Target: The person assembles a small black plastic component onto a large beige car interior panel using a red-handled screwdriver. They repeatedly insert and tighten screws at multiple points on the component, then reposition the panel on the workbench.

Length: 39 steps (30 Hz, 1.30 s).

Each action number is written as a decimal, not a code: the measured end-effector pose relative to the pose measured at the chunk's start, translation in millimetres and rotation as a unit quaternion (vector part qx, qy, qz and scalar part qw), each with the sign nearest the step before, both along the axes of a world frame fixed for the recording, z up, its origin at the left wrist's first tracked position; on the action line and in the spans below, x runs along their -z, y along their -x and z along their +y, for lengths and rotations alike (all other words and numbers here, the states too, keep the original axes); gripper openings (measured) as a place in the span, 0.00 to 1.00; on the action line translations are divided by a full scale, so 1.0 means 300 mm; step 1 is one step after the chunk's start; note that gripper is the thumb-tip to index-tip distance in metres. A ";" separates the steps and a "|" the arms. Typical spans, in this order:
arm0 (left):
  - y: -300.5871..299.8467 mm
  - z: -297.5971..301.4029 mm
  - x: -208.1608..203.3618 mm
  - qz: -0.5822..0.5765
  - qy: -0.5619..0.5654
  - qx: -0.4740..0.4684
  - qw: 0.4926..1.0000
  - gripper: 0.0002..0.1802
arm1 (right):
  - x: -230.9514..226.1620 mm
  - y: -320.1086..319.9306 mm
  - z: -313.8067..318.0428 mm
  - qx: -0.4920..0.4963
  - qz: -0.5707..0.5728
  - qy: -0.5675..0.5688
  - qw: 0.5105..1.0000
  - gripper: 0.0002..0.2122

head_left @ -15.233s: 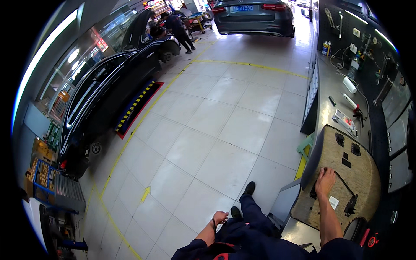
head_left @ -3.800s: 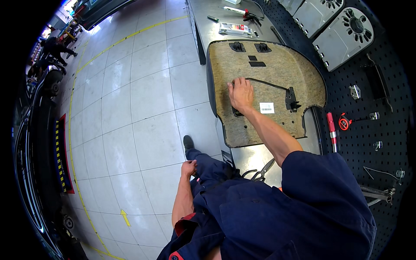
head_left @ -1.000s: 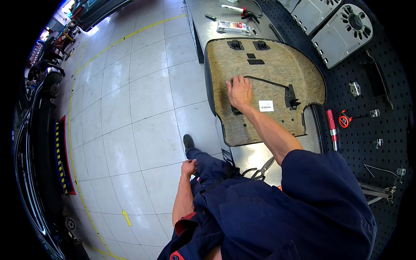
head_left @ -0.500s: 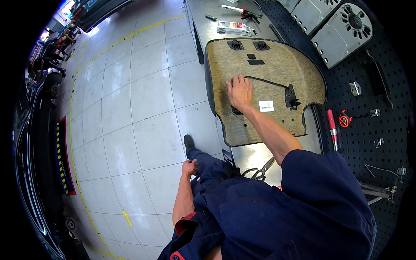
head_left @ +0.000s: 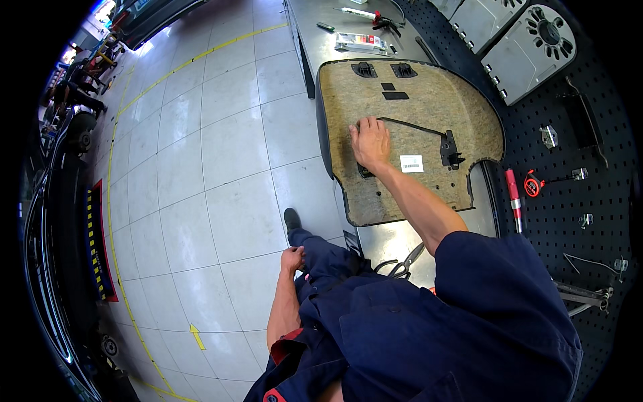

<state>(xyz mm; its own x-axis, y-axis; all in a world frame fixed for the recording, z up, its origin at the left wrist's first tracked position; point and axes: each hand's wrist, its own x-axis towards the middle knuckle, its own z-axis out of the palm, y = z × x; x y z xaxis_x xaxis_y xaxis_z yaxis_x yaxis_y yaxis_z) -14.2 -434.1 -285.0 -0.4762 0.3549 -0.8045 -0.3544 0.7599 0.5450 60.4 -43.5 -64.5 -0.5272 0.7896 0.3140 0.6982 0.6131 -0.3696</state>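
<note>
A tan, fibrous-backed panel (head_left: 429,94) with a dark rim lies on a metal workbench. My right hand (head_left: 371,143) rests on its left part, back up, with the fingers slightly bent and a little apart. A black fitting (head_left: 364,172) shows partly from beneath that hand. The thin black strap (head_left: 412,125) runs from by my fingertips to a black bracket (head_left: 449,150) on the panel. A white label (head_left: 411,164) is just right of my wrist. Low beside my thigh, my left hand (head_left: 292,259) hangs with its fingers curled; its palm is hidden.
Scissors (head_left: 406,264) lie on the bench near my waist. Beyond the panel are a caulking gun (head_left: 375,19) and a clear package (head_left: 362,43). A dark pegboard (head_left: 556,181) with hung tools borders the right. A black car (head_left: 50,268) stands far left; a person (head_left: 74,96) bends behind it.
Both my hands and the panel have stayed where they were. In the far left background, a person in dark clothes has come into sight near the car.
</note>
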 end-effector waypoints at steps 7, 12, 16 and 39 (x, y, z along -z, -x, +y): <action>-0.003 0.003 -0.012 -0.002 0.006 0.002 1.000 0.22 | 0.005 0.001 0.002 0.003 0.002 0.004 1.000 0.14; 0.000 0.004 -0.019 -0.005 0.004 -0.004 1.000 0.22 | 0.003 0.001 0.001 0.001 -0.004 0.009 1.000 0.15; 0.002 0.006 -0.018 -0.012 0.001 -0.001 1.000 0.19 | -0.003 0.001 0.000 0.002 -0.011 0.017 1.000 0.15; 0.002 0.006 -0.009 -0.026 0.002 0.002 1.000 0.18 | -0.002 0.001 0.000 -0.001 -0.004 0.001 1.000 0.15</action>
